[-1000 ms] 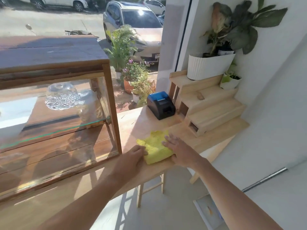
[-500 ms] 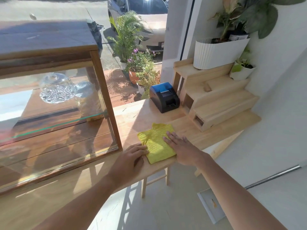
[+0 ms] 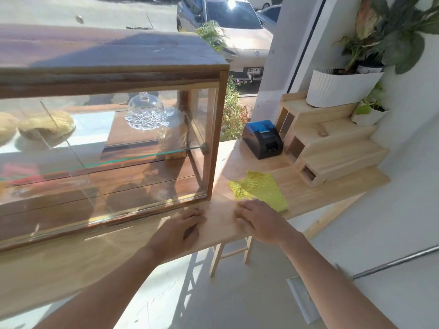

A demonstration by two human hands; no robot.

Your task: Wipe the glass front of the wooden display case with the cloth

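Note:
The wooden display case [image 3: 217, 129] stands on the left of a pale wooden counter [image 3: 308, 193], its glass front [image 3: 99, 167] facing me. A yellow cloth [image 3: 259, 189] lies flat on the counter just right of the case. My right hand [image 3: 259, 220] rests palm down at the cloth's near edge, fingers spread, nothing gripped. My left hand [image 3: 184, 227] lies flat on the counter by the case's lower right corner, holding nothing.
Inside the case are a cut-glass dome [image 3: 145, 112], a jar and round loaves [image 3: 46, 128]. A black and blue receipt printer [image 3: 262, 140] and a stepped wooden stand [image 3: 332, 148] with potted plants [image 3: 342, 85] sit at the right. A stool [image 3: 231, 254] stands under the counter.
Both hands have slid off the cloth toward the counter's near edge and to the left. The view has swung left, showing more of the case.

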